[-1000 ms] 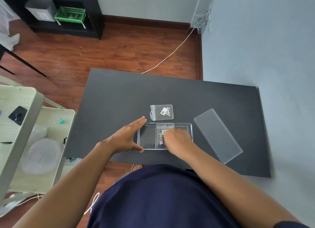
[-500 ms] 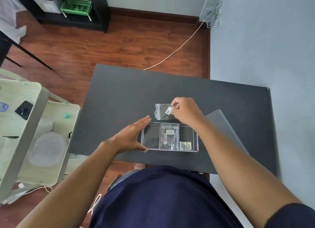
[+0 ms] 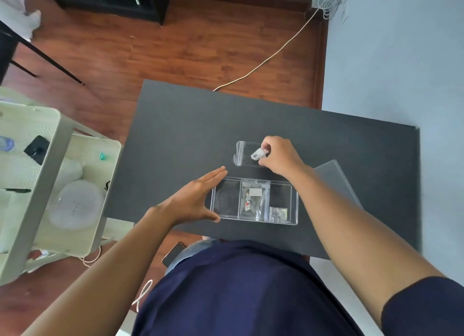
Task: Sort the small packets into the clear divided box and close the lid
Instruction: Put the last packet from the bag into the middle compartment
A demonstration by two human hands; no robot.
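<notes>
The clear divided box [image 3: 293, 202] lies near the front edge of the black table [image 3: 185, 135]. Its middle compartment holds a packet with small red and white pieces [image 3: 253, 200]; a small glittery packet [image 3: 278, 213] lies in the right compartment; the left compartment is bare. My left hand [image 3: 198, 200], fingers straight, rests flat against the box's left end. Behind the box a clear zip packet with a white label [image 3: 247, 153] lies on the table, and my right hand [image 3: 278, 156] pinches its right edge. The clear lid [image 3: 336, 177] lies to the right, partly hidden by my right arm.
A pale green cart [image 3: 50, 185] with a phone, a pen and white bags stands left of the table. A cable [image 3: 266, 59] runs across the wood floor behind. A grey wall is on the right. A phone [image 3: 173, 254] shows near my lap.
My right hand left the box's middle compartment, where a packet now lies, and moved back to the packet behind the box, closing on its edge. My left hand stayed at the box.
</notes>
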